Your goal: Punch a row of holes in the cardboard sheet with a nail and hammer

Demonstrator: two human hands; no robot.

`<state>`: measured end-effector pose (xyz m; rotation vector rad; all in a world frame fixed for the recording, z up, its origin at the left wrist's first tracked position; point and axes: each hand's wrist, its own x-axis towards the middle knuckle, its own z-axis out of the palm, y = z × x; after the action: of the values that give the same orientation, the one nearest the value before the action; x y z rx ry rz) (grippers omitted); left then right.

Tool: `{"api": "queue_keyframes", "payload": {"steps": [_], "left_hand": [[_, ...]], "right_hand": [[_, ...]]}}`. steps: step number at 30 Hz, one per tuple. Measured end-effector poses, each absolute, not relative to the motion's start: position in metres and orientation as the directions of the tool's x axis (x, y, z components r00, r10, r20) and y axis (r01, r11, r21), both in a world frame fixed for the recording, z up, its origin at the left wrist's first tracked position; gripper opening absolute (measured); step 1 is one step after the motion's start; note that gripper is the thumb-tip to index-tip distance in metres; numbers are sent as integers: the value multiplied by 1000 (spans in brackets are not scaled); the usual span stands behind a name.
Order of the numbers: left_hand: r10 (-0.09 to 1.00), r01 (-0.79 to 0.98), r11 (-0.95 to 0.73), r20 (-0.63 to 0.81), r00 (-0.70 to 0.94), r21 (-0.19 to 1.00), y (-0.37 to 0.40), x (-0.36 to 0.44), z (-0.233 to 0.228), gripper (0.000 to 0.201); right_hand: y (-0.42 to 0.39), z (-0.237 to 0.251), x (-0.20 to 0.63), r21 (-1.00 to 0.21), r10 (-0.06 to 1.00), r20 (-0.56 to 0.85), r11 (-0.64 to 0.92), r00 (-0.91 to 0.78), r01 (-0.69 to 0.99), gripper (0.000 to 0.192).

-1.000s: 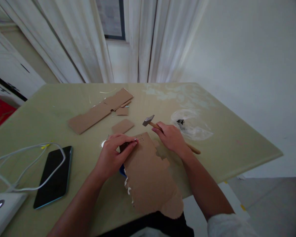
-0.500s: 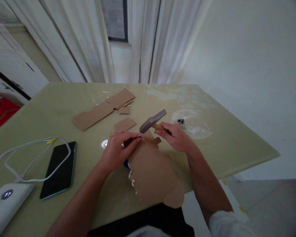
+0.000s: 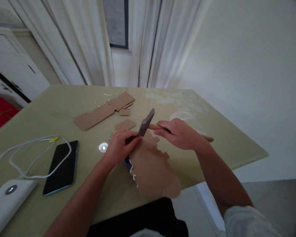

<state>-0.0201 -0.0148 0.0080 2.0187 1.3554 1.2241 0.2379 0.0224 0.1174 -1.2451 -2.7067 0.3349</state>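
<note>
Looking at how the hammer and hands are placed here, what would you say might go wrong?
The hammer head sits right beside the left hand fingers pinching something small at the cardboard edge, so a blow could hit them. The cardboard overhangs the table edge and might shift. The phone lies nearby, within reach of a slip.

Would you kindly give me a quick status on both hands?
Right hand grips hammer, head raised. Left hand pinches something small and dark on torn cardboard. Left fingertips directly beneath hammer head.
</note>
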Motion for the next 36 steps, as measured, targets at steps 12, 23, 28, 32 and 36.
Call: {"api": "queue_keyframes", "payload": {"steps": [12,23,28,32,36], "left_hand": [[851,512,-515,481,210,688,-14,-20,9,15],[839,528,-531,497,219,663,-14,-19,9,14],[840,520,-530,497,217,669,-14,-19,6,14],[839,523,-532,498,220,666,-13,-20,6,13],[842,518,-529,493,221,672,-13,-20,8,13]], "right_hand": [[24,136,231,-157,725,-33,676,-688,720,41],[24,140,229,-202,727,-57,663,-684,721,41],[24,140,229,-203,730,-67,658,-681,725,40],[23,141,229,-185,730,-71,659,-679,729,39],[23,140,228,-183,729,-70,662,-681,727,39]]}}
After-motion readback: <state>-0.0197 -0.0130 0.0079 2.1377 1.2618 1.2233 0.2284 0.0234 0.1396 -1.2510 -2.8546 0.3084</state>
